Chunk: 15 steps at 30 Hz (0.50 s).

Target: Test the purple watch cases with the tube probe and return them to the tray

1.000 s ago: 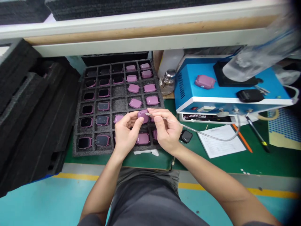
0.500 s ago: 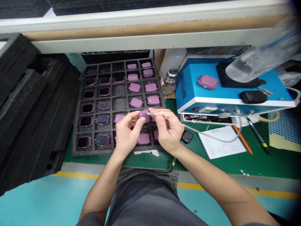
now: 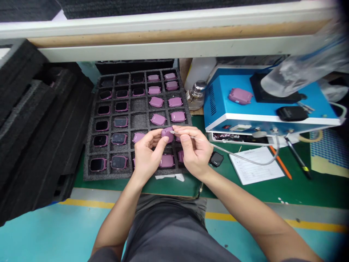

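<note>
Our left hand (image 3: 147, 154) pinches a pink watch case (image 3: 167, 134) between thumb and fingers, just above the foam tray (image 3: 137, 122). Our right hand (image 3: 195, 153) pinches a thin hose (image 3: 234, 157), its tip against the case. More pink cases (image 3: 166, 161) sit in the tray beneath our hands.

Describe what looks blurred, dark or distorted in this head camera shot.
In the head view, the clear plastic at upper right is blurred and looks very near the lens; the right corners darken; the shelf rail bows slightly from wide-angle distortion; the held watch case, tube and foam tray look fairly sharp.
</note>
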Tool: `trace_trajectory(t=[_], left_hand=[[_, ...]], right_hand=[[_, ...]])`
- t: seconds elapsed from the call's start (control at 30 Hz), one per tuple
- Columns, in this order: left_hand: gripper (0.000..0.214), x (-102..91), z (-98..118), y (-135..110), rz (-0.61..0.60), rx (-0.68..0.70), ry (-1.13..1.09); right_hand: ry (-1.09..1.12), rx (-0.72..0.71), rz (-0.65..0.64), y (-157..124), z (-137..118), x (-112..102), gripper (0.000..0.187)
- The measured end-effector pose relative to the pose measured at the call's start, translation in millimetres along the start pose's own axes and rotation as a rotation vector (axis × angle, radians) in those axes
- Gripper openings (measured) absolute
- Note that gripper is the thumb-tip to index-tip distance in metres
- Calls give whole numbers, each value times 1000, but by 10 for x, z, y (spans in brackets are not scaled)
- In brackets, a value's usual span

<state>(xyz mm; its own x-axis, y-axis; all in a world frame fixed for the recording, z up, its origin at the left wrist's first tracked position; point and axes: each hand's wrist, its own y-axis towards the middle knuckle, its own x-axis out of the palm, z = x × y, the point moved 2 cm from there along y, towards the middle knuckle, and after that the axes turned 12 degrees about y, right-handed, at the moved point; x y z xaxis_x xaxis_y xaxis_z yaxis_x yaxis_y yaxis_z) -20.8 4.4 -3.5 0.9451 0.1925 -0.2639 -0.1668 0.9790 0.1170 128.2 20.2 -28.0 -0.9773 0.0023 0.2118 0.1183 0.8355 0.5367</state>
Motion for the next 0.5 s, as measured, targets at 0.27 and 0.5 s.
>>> trace_trajectory(t=[0.27, 0.5], left_hand=[[23, -9, 9, 11, -6, 6, 19], [30, -22, -3, 61, 35, 12, 60]], right_hand=[[-22, -1, -2, 10, 3, 6, 15], [-35, -59, -3, 85, -26, 44, 15]])
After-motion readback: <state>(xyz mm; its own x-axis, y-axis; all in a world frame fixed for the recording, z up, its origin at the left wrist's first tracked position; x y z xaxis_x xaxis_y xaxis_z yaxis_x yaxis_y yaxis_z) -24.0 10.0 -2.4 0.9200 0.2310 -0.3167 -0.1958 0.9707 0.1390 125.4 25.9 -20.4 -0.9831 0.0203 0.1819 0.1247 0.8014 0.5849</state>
